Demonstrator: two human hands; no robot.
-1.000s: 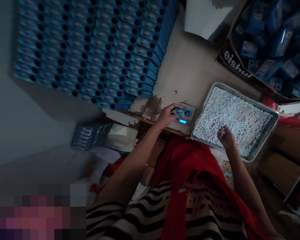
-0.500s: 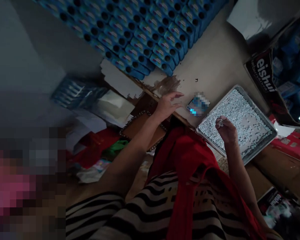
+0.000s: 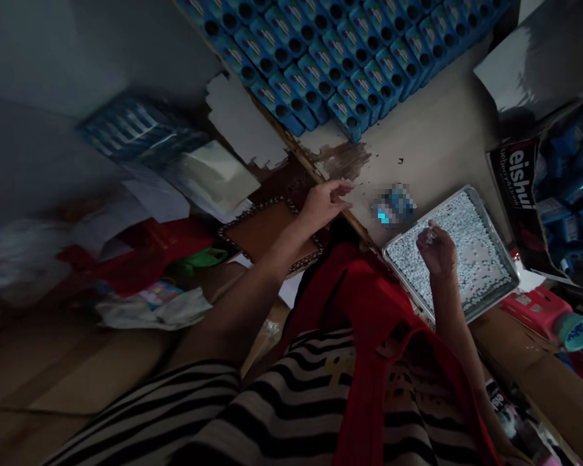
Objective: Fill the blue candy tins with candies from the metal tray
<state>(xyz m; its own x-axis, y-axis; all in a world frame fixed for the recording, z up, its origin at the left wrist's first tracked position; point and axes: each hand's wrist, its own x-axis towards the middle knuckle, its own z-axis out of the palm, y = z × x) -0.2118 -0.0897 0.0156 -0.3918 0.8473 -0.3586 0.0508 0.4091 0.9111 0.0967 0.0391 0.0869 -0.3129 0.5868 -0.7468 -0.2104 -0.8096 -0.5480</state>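
Observation:
Over the table's edge [image 3: 357, 223] is my left hand [image 3: 326, 200], its fingers apart and curved with nothing between them. My right hand [image 3: 436, 249] is above the left part of a metal tray [image 3: 514, 285], its fingers closed on several small white pieces. Many more small pale pieces [image 3: 480, 243] are spread over the tray, thinner toward its right side. Between my hands a small blue item [image 3: 394, 204], partly blurred out, lies on the table.
Rows of blue boxes [image 3: 315, 65] fill the table's far side. An open black carton [image 3: 515, 175] with blue packs stands at the right, above a red container [image 3: 534, 307]. A brown board [image 3: 272, 236] and a pale stack [image 3: 218, 178] are at the left.
The view has shifted, so the boxes and blue item appear further right. My left hand stays open near the table's edge; my right hand still holds white pieces over the tray.

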